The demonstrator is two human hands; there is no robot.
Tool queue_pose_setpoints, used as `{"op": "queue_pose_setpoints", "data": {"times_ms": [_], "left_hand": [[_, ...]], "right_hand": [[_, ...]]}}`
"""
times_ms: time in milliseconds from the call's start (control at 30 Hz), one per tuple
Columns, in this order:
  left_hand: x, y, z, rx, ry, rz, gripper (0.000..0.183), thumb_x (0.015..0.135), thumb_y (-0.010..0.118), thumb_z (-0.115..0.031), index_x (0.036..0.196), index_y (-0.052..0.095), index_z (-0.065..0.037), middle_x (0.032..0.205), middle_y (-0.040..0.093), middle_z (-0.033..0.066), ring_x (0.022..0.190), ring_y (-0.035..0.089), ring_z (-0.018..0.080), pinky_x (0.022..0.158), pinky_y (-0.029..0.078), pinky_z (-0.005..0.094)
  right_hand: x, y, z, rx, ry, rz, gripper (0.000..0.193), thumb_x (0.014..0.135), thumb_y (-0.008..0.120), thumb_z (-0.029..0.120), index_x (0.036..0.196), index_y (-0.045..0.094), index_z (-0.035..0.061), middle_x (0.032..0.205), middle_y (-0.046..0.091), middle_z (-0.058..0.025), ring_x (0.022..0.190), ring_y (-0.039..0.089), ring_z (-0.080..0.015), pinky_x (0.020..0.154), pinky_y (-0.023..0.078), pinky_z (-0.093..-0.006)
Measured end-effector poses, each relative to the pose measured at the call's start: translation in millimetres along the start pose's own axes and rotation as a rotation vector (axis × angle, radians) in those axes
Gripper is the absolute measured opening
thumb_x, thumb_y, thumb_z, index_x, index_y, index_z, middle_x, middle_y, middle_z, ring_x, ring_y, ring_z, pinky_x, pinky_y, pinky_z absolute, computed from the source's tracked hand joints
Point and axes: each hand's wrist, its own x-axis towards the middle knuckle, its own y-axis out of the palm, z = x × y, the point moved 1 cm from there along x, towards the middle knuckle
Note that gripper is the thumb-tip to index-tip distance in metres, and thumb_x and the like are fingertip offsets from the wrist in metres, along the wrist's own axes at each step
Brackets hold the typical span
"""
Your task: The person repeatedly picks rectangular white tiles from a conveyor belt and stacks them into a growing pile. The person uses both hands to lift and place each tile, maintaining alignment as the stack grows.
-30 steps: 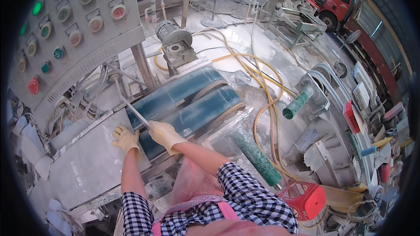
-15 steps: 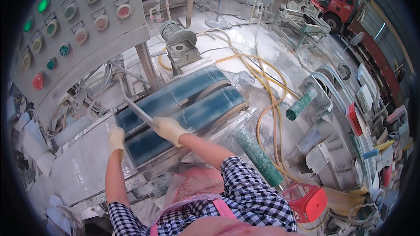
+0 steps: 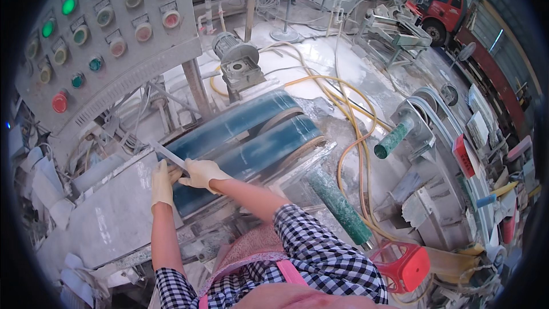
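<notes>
A narrow, flat, pale grey strip [image 3: 166, 153] slants over the left end of two blue belts [image 3: 266, 145]. My right hand [image 3: 201, 174], in a cream glove, is closed round its near end. My left hand [image 3: 162, 187], gloved alike, is up against the strip with its fingers curled in toward my right hand. Those fingertips are partly hidden. Beneath my left wrist lies the edge of a wide pale grey table plate [image 3: 106, 217]. The belts run side by side away to the right, and their surface looks streaked.
A control panel [image 3: 114, 40] with several buttons and two lit green lamps stands at far left. Behind the belts is a grey motor [image 3: 237, 60]. Yellow hoses [image 3: 361, 151] trail across the wet floor. A green roller [image 3: 338, 206] and a red stool [image 3: 409, 266] are at right.
My right hand has drawn the strip left and slightly nearer. My left hand has shifted right and up a little, to the strip. The view has swung slightly left.
</notes>
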Motion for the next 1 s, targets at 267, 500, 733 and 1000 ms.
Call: {"op": "queue_pose_setpoints", "data": {"times_ms": [267, 500, 733, 1000], "left_hand": [[-16, -15, 24, 1.401, -0.149, -0.364, 0.097, 0.075, 0.080, -0.052, 0.151, 0.038, -0.009, 0.152, 0.040, 0.0144, 0.142, 0.033, 0.0346, 0.110, 0.031, 0.0552], [7, -15, -2, 1.427, -0.336, -0.240, 0.100, 0.076, 0.080, -0.053, 0.152, 0.031, -0.011, 0.151, 0.038, 0.0155, 0.139, 0.036, 0.0385, 0.104, 0.041, 0.0522], [32, -45, 42, 1.185, -0.069, -0.288, 0.036, 0.092, 0.055, -0.019, 0.123, 0.057, 0.000, 0.123, 0.062, 0.0255, 0.111, 0.062, 0.0463, 0.095, 0.049, 0.0532], [4, -83, 22, 0.318, 0.043, -0.143, 0.032, 0.087, 0.046, -0.013, 0.106, 0.063, 0.006, 0.096, 0.067, 0.0186, 0.083, 0.068, 0.0269, 0.069, 0.054, 0.0377]], "right_hand": [[-7, 9, 17, 0.032, 0.210, 0.071, 0.021, 0.091, 0.050, 0.006, 0.109, 0.059, 0.0006, 0.099, 0.070, -0.0258, 0.097, 0.069, -0.0424, 0.082, 0.054, -0.0522], [-3, -1, 15, 0.059, 0.227, 0.040, 0.022, 0.095, 0.044, 0.012, 0.109, 0.058, 0.0012, 0.098, 0.070, -0.0262, 0.095, 0.068, -0.0450, 0.083, 0.053, -0.0537], [-6, 8, 10, 0.037, 0.180, -0.001, 0.023, 0.097, 0.043, 0.013, 0.109, 0.060, 0.0017, 0.099, 0.070, -0.0254, 0.097, 0.067, -0.0458, 0.084, 0.052, -0.0539], [-6, 12, -1, 0.051, 0.106, 0.011, 0.034, 0.096, 0.055, 0.032, 0.107, 0.060, 0.0005, 0.098, 0.069, -0.0248, 0.096, 0.067, -0.0436, 0.085, 0.052, -0.0519]]}}
